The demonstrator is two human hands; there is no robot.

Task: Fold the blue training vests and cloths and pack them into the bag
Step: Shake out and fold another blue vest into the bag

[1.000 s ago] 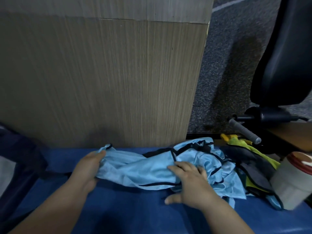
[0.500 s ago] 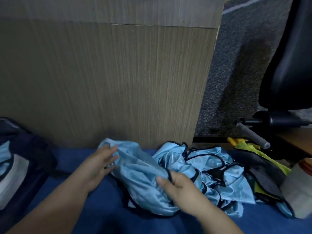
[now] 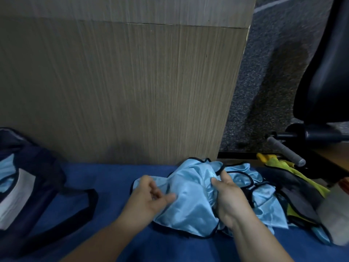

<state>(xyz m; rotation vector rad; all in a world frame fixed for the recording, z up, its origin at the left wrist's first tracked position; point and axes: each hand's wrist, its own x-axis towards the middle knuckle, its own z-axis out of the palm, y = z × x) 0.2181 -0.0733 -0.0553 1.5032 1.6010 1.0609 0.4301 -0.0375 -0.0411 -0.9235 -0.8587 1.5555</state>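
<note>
Blue training vest (image 3: 190,201), the shiny light blue one with black trim, is sitting all bunched up on the dark blue surface (image 3: 113,233), a bit right of centre and right in front of the person. Right hand (image 3: 230,197) has a proper grip on it, thumb and fingers curled round a raised fold near the top of the bundle. Left hand (image 3: 149,197) is at the vest's left edge with its fingers loosely curled and the thumb tip against the fabric, but honestly I can't tell if it's actually pinching anything or just touching. Just behind and to the right there's a messy pile of more light blue vests (image 3: 251,178), touching the one being held. Further right is a yellow-green vest (image 3: 279,167) and some grey cloth (image 3: 294,188) mixed in together. Over on the far left the dark navy bag (image 3: 37,167) is lying on the same surface, well apart from the vest, with something light blue (image 3: 7,165) showing inside it and its strap (image 3: 92,201) trailing out toward the middle. Blurry white container (image 3: 336,224) at the right edge. A wood-grain panel (image 3: 122,91) stands up right behind the surface, and past it on the right you get grey carpet (image 3: 264,72) and a black office chair (image 3: 324,72).
</note>
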